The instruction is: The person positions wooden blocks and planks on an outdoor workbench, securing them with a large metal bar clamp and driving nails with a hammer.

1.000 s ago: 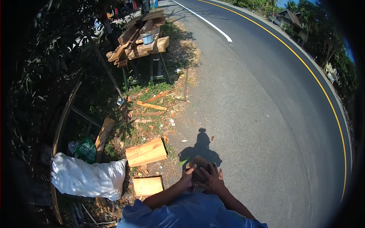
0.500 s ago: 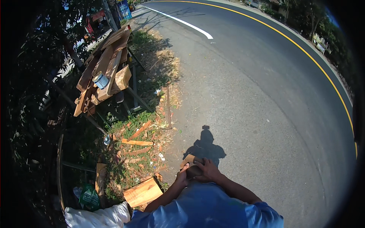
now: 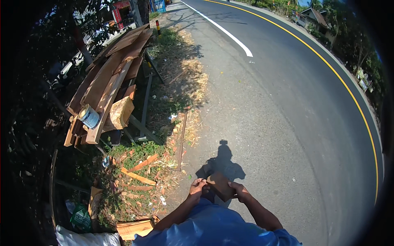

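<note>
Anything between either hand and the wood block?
Nothing visible. The left hand and right hand both grip the small wood block directly, one on each side, held in front of the body.

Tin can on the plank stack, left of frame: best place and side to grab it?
Grip the tin can around its round side wall, coming from above. It lies tilted on the planks, one flat end facing the camera, so the curved sides are free. Both hands, left and right, are on a wood block.

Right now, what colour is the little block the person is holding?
Brown, like wood: the block, best seen in the head view.
</note>
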The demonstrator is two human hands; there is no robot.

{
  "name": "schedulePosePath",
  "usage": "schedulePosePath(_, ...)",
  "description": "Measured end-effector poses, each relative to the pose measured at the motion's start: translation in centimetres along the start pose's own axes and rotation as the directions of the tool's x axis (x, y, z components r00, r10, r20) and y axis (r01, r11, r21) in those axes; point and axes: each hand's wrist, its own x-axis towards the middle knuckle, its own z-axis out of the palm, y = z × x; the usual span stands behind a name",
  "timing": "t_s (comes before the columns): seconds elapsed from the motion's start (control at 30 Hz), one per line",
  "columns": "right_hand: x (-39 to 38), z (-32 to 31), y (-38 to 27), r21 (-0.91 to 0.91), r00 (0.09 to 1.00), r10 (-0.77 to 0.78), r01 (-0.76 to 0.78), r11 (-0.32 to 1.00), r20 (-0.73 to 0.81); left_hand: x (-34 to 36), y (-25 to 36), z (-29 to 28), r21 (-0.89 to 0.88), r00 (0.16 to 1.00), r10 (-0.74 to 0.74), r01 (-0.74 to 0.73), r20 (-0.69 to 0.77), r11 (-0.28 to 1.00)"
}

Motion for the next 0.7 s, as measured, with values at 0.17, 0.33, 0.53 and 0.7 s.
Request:
schedulePosePath(0.17, 11.8, -5.1, -11.1, 0.078, 0.997, 0.028, -0.022, 0.997, -0.072, 16.9, 10.9, 5.2, 0.087, 0.996, 0.084, -0.083, -0.009, 0.993)
schedulePosePath(0.33, 20.4, -8.9, -25.0, 0.171, 0.992, 0.008, 0.014, 0.985, -0.128, 29.1, 28.4, 11.4, 0.173, 0.951, 0.307, -0.31, 0.047, 0.935)
schedulePosePath(0.53, 34.8, -11.0, -40.3, 0.235, 0.99, -0.08, 0.106, 0.966, -0.12, 43.5, 40.8, 15.4, 0.334, 0.942, 0.334, -0.325, 0.032, 0.885)
schedulePosePath(0.7, 49.0, -11.1, -55.8, 0.152, 0.995, -0.083, 0.09, 0.984, -0.049, 57.9, 43.6, 16.0, 0.328, 0.983, 0.183, -0.166, -0.023, 0.93)
